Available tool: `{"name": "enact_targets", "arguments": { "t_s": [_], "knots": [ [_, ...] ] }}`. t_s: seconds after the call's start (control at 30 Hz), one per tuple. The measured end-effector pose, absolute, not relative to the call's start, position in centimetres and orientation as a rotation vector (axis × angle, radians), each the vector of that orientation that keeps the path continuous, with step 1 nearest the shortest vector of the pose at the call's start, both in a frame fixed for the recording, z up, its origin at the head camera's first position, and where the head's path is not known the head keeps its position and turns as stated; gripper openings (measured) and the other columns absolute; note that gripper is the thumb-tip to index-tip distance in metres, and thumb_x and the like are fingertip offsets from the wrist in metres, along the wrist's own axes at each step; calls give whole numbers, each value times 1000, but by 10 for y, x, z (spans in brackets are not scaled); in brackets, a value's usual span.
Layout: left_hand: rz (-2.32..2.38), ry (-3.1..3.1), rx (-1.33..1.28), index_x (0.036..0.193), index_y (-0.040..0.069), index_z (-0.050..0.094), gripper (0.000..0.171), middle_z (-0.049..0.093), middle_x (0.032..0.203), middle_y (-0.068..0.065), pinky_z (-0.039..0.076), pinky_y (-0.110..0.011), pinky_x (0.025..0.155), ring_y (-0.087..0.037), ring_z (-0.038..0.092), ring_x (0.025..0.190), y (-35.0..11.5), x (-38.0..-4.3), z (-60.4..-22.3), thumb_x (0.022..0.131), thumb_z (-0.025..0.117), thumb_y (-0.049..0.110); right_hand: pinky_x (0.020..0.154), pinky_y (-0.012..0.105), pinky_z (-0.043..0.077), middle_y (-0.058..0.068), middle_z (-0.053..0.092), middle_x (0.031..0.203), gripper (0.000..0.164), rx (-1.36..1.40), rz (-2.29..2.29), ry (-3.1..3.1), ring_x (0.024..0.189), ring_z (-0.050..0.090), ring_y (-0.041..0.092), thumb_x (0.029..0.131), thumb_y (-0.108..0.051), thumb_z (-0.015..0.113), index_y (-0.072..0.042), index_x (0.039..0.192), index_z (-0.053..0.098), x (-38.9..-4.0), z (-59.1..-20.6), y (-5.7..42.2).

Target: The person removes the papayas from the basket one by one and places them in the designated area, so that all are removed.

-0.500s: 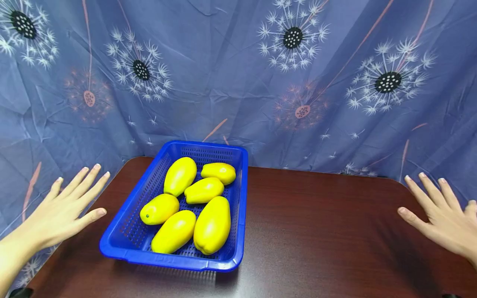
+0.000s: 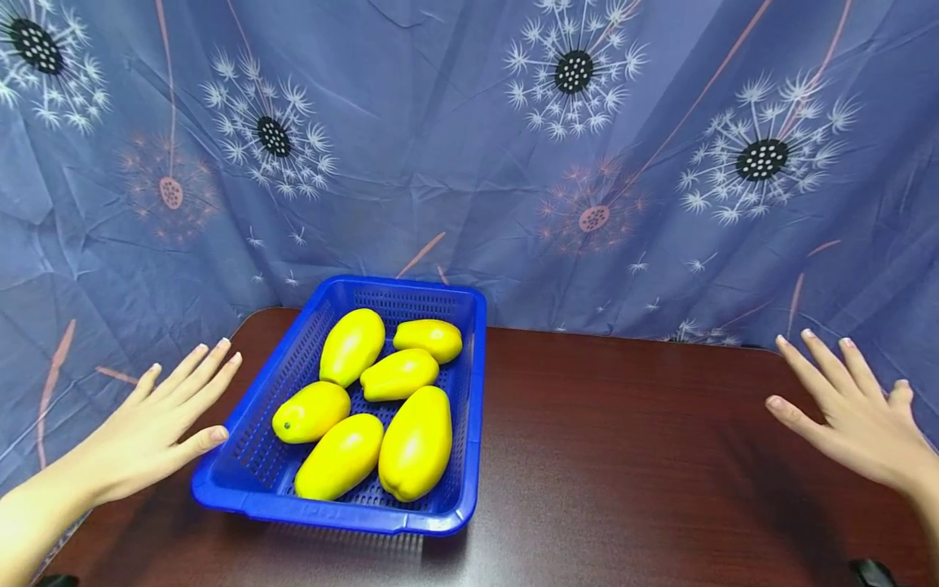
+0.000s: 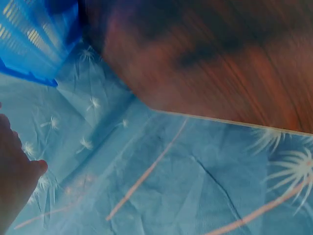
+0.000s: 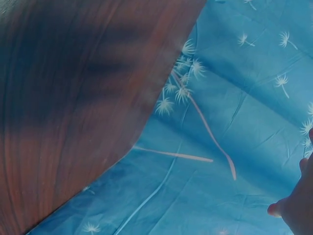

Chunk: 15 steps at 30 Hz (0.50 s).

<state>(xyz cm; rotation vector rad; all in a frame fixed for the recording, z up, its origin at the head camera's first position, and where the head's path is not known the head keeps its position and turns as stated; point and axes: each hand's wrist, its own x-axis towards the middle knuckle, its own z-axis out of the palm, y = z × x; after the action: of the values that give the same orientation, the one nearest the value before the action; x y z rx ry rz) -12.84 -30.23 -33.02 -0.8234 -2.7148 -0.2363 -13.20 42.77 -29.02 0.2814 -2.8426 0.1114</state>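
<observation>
A blue plastic basket with perforated walls stands on the left half of the table. Several yellow papaya-like fruits lie in it, the biggest at the near right and a small one at the far right. Just left of the basket is my left hand, palm down, fingers spread and straight; it holds nothing. My right hand hovers over the table's right side, its fingers likewise spread and holding nothing. In the left wrist view, part of the basket shows at the upper left.
The dark brown wooden table has rounded far corners. Behind it and along its sides hangs a blue curtain printed with dandelions. Dark wrist gear peeks in at the bottom right.
My left hand has moved right, nearer the basket, and slightly down. The right hand has shifted a little to the left. The basket and fruits stay in place.
</observation>
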Motion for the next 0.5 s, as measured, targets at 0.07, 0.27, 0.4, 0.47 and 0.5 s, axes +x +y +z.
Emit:
{"name": "enact_targets", "arguments": {
  "t_s": [0.07,0.27,0.4,0.47,0.5],
  "knots": [
    [-237,-2715,-839,151,18,9,81,-1,157,2,-14,-53,107,-16,-8,142,-299,-128,-333,89,59,32,82,78,-17,1,-9,156,79,292,126,-2843,138,-21,30,90,-39,55,-28,151,6,-134,-289,425],
    [-242,-2709,-875,151,15,16,79,3,157,4,-13,-48,108,-10,-6,141,-288,-124,-341,88,61,31,80,81,-11,1,-7,157,80,318,158,-2839,139,-19,31,90,-38,57,-28,151,7,-139,-287,416],
    [-232,-2688,-878,150,12,20,76,9,156,1,-11,-47,109,-7,-5,141,-284,-122,-345,88,61,30,81,81,-10,2,-6,157,80,329,194,-2836,139,-18,32,90,-37,56,-27,151,6,-143,-290,409],
    [-220,-2684,-870,149,10,21,75,12,156,-2,-10,-47,110,-6,-5,140,-282,-122,-345,88,60,30,81,81,-9,3,-5,157,79,340,217,-2835,139,-18,32,91,-36,56,-27,151,6,-146,-290,404],
    [-209,-2689,-861,149,9,21,76,12,156,-3,-11,-46,110,-6,-5,140,-281,-121,-345,88,60,31,81,81,-8,4,-4,157,78,348,226,-2834,139,-17,33,91,-36,56,-27,151,7,-148,-291,401]
  ]
}}
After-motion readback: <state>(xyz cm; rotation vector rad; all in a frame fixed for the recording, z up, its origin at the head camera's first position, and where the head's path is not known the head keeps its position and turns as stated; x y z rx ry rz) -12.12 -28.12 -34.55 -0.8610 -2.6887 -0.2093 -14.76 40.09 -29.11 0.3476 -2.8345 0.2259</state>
